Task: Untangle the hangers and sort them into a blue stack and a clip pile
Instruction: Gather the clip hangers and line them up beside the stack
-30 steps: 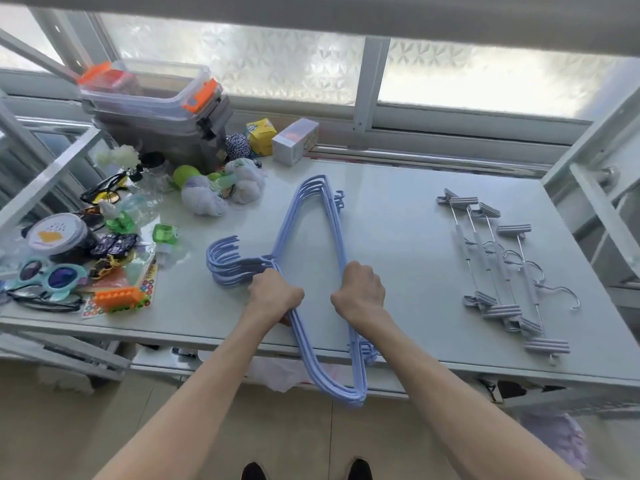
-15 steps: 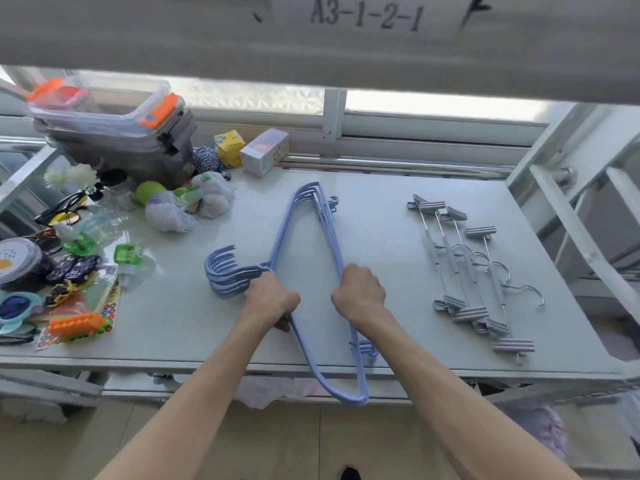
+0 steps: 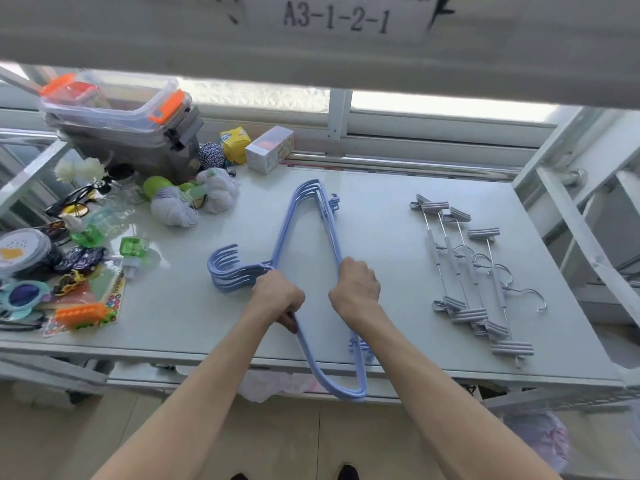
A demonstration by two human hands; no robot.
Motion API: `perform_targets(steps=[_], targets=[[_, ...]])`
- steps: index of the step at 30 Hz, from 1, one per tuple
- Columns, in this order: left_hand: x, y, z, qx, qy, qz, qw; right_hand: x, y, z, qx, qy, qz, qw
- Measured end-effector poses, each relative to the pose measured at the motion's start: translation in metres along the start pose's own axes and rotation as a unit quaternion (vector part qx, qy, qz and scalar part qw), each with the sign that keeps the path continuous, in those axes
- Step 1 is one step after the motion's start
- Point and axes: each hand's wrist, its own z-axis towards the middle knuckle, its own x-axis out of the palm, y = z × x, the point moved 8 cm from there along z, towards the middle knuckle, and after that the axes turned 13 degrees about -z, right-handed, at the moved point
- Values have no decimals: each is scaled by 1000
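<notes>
A stack of several blue hangers (image 3: 313, 216) lies in the middle of the white table (image 3: 388, 188), hooks pointing left and one end hanging over the front edge. My left hand (image 3: 277, 299) is closed on the stack's left arm just below the hooks. My right hand (image 3: 355, 285) is closed on the stack's right bar. Several grey clip hangers (image 3: 474, 271) with metal rods and hooks lie in a loose pile to the right, apart from both hands.
The table's left side holds clutter: stacked clear boxes with orange latches (image 3: 121, 116), white yarn balls (image 3: 176, 209), a yellow pack (image 3: 235, 143), a small white box (image 3: 270, 150), green clips (image 3: 133, 247), toy glasses (image 3: 20, 296). A labelled beam (image 3: 332, 22) hangs overhead. A white frame (image 3: 568, 216) stands at right.
The view has tilted upward, bringing the labelled beam into sight. My hands and the blue stack have stayed in the same grip and place on the table.
</notes>
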Motion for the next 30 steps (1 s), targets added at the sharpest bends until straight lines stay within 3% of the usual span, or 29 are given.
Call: perform_targets(steps=[11,16,30], targets=[[-10,8,8,43,-56,-49,996,5,-1,-5,-16,7,-8,1000],[-14,5,8,90,-114,7,989,9,-7,-6,-6,-8,34,999],[-22,-15,27,88,-113,40,989,3,-6,6,33,-56,76,995]])
